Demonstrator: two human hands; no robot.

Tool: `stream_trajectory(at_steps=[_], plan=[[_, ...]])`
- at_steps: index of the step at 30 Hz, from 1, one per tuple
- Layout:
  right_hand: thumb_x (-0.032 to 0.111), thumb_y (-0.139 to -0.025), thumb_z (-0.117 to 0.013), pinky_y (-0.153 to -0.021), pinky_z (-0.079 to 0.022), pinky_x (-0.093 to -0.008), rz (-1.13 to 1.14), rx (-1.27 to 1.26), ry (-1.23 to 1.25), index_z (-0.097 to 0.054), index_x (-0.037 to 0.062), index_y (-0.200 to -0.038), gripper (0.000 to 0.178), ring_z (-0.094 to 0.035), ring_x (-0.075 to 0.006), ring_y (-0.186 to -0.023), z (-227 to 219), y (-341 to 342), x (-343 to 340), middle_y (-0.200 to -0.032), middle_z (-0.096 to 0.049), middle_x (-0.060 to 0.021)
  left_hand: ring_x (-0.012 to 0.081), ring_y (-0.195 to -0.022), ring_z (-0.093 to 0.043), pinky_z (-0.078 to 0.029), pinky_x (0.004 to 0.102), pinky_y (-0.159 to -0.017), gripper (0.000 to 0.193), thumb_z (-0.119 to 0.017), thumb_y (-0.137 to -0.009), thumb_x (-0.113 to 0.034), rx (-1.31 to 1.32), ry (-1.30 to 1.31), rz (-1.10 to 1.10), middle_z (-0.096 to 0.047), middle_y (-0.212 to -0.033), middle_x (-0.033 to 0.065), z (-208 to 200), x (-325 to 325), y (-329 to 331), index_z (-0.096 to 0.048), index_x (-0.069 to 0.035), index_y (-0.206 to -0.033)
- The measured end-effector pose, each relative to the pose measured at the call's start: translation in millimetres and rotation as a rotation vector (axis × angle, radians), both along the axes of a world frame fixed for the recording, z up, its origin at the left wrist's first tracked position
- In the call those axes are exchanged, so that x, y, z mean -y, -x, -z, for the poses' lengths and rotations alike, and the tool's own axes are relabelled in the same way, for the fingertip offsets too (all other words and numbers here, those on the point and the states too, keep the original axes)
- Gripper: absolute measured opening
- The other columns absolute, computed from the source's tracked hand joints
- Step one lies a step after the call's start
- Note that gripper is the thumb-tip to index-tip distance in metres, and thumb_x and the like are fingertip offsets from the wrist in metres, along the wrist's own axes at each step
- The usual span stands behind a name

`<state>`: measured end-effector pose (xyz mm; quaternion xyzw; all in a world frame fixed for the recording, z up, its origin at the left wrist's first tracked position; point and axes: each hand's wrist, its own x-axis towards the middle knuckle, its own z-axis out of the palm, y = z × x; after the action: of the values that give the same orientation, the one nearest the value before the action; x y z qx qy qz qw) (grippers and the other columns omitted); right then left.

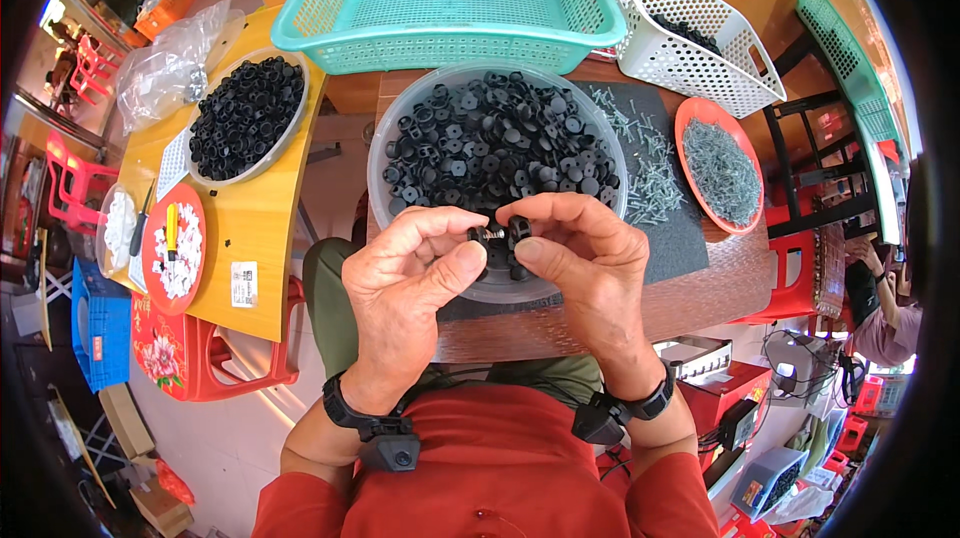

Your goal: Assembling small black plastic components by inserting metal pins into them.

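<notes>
Over the near edge of a clear round tub (379, 173), my two hands meet with fingertips almost together. Thumb and fingers of my left hand (395, 273) pinch a small round black plastic part (477, 235). A short metal screw (493, 235) points from it toward my right hand. My right hand (595, 268) is closed on another small black plastic part (518, 229), close to the screw's end. Whether the two parts touch is hard to tell. Many loose black plastic parts (500, 133) fill the tub.
Loose screws (645, 168) lie on a dark mat (690, 250), beside an orange-red plate (683, 128) of screws. A teal basket (450, 51) and a white basket (650, 38) stand behind. On a yellow table (265, 238) sit a bowl of black parts (247, 118) and a red plate (175, 298).
</notes>
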<state>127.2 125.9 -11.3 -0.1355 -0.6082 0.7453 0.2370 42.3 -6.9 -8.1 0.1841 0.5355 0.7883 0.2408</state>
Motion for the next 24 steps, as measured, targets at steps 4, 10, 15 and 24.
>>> stream_trajectory(at_steps=[4, 10, 15, 24], plan=[[-0.007, -0.078, -0.064, -0.066, -0.045, -0.0190, -0.040, -0.009, 0.121, -0.064, 0.0004, -0.104, 0.027, -0.057, -0.0075, -0.080, -0.9, -0.7, -0.7, -0.094, -0.066, -0.0056, 0.0111, -0.073, -0.060, -0.051, 0.0236, -0.070, 0.023, -0.069, -0.077, -0.001, -0.006, -0.029, -0.003, -0.064, -0.085, 0.0074, -4.6, -0.3, -1.8, -0.062, 0.004, -0.099], [-0.001, -0.083, -0.061, -0.063, -0.047, -0.0208, -0.148, -0.040, 0.343, -0.062, -0.0018, -0.107, 0.024, -0.062, -0.0112, -0.078, 3.4, -0.8, -5.8, -0.095, -0.067, -0.0115, 0.0101, -0.071, -0.059, -0.049, 0.0225, -0.069, 0.022, -0.069, -0.077, 0.002, -0.039, -0.010, -0.018, -0.064, -0.083, 0.0064, -4.4, 2.4, -4.5, -0.061, 0.004, -0.097], [0.001, -0.083, -0.062, -0.061, -0.046, -0.0219, -0.183, -0.057, 0.413, -0.062, -0.0022, -0.107, 0.024, -0.062, -0.0126, -0.077, 1.7, 0.1, -4.8, -0.094, -0.067, -0.0121, 0.0103, -0.075, -0.060, -0.049, 0.0237, -0.071, 0.020, -0.067, -0.078, 0.006, -0.139, 0.030, -0.026, -0.064, -0.086, 0.0073, -4.5, 5.1, -5.6, -0.061, 0.004, -0.097], [-0.001, -0.082, -0.063, -0.061, -0.047, -0.0220, -0.166, -0.023, 0.360, -0.063, -0.0014, -0.105, 0.023, -0.061, -0.0114, -0.078, 1.0, -0.1, -3.0, -0.092, -0.067, -0.0096, 0.0065, -0.070, -0.056, -0.047, 0.0210, -0.063, 0.017, -0.071, -0.076, 0.000, -0.250, 0.109, -0.058, -0.061, -0.080, 0.0029, -2.8, 4.3, -5.5, -0.064, 0.001, -0.092]])
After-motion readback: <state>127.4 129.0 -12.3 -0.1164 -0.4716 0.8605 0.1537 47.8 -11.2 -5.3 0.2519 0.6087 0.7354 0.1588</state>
